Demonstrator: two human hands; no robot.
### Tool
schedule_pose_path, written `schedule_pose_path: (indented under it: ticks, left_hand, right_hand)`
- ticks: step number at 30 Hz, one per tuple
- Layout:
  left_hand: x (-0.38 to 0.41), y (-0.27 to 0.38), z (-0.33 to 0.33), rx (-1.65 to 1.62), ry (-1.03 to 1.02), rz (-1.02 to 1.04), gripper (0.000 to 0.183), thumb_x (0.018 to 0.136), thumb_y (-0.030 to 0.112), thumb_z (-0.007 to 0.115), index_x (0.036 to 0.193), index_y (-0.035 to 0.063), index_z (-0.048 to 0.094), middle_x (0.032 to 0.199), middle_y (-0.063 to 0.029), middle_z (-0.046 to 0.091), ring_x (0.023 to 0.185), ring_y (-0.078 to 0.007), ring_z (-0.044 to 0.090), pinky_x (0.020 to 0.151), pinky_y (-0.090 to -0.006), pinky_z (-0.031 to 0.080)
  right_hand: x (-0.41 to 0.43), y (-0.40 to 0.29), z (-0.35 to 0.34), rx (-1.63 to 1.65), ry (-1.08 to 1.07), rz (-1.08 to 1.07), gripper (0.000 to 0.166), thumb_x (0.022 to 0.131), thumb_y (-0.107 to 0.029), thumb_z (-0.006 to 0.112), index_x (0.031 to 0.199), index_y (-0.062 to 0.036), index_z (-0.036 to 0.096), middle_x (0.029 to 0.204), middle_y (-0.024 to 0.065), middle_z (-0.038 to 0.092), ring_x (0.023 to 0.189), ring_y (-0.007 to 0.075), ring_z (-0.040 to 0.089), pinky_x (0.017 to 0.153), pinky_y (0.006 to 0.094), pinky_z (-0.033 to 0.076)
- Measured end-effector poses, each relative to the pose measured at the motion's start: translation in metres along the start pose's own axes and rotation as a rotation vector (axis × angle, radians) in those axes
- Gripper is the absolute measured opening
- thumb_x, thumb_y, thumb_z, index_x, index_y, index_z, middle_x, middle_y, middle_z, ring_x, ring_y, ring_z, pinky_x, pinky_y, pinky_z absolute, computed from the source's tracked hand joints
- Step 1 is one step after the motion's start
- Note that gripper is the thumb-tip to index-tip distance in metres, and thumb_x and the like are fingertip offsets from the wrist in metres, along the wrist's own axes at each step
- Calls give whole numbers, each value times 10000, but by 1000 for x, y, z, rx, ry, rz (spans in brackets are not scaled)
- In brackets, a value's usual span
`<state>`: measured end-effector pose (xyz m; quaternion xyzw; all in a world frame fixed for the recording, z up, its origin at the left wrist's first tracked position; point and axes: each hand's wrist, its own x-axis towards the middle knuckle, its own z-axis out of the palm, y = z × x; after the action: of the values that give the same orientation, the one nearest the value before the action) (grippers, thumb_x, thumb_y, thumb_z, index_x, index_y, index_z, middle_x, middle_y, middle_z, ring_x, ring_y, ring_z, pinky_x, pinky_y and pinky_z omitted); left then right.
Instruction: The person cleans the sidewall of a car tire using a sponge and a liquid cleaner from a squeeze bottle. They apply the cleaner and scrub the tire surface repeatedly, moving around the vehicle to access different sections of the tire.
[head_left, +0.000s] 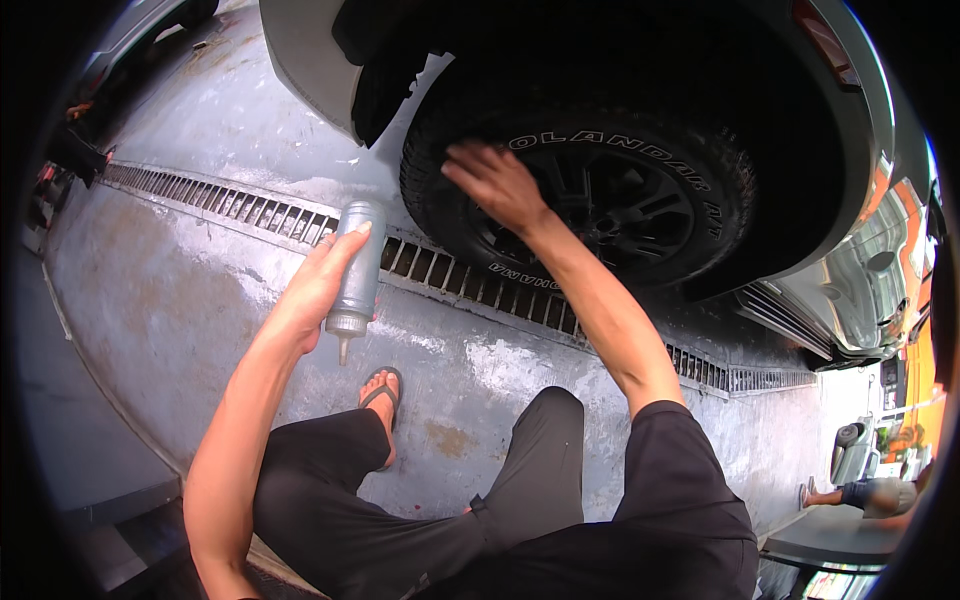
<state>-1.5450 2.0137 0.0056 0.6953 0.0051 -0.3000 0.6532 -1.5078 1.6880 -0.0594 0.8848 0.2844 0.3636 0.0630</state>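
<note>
My left hand (324, 281) grips a translucent plastic squeeze bottle (362, 281), thumb along its side. The bottle's ribbed cap and narrow nozzle (343, 351) point back towards my legs. Ahead and to the right, my right hand (495, 184) is at the black tyre (720, 202) of a vehicle's wheel, over the sidewall on its left part. Motion blurs these fingers, and the palm side is hidden, so I cannot tell whether anything is under them. White raised lettering runs around the sidewall. Inside the tyre sits a dark spoked alloy wheel (637, 217).
A metal drain grating (442, 271) crosses the worn grey floor (187, 277) beneath the wheel. The wheel arch and glossy body panel (847, 277) rise above the tyre. Another person (870, 495) is at the far right. My sandalled foot (382, 394) rests below the bottle.
</note>
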Motion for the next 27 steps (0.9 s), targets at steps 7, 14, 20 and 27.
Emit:
schedule_pose_path:
  ticks: [7, 14, 20, 27]
  left_hand:
    - [1, 10, -2, 11, -20, 14, 703, 975, 601, 671, 1334, 18, 515, 977, -111, 607, 743, -193, 697, 599, -371, 643]
    - [8, 4, -19, 16, -12, 7, 711, 983, 591, 670, 1353, 8, 506, 977, -113, 599, 741, -192, 697, 581, -362, 637]
    - [25, 3, -9, -5, -32, 41, 716, 987, 583, 671, 1361, -5, 506, 989, -117, 603, 733, -189, 697, 590, -362, 644]
    - [8, -3, -40, 1, 30, -13, 709, 979, 584, 683, 1310, -18, 511, 981, -121, 607, 756, -179, 698, 607, -362, 647]
  right_hand:
    - [-7, 33, -76, -129, 299, 322, 456, 753, 103, 679, 1139, -132, 739, 1261, 96, 665, 1219, 313, 610, 997, 440, 509]
    - [-8, 40, -88, -322, 321, 302, 439, 727, 91, 682, 1079, -163, 745, 1205, 46, 711, 1255, 297, 611, 1040, 438, 451]
    - [-9, -1, 0, 6, 106, 218, 444, 736, 83, 662, 1109, -149, 728, 1243, 16, 702, 1206, 292, 616, 1012, 425, 450]
    - [-9, 3, -21, -211, 250, 321, 461, 744, 56, 692, 1125, -194, 759, 1199, -13, 718, 1154, 281, 620, 967, 416, 461]
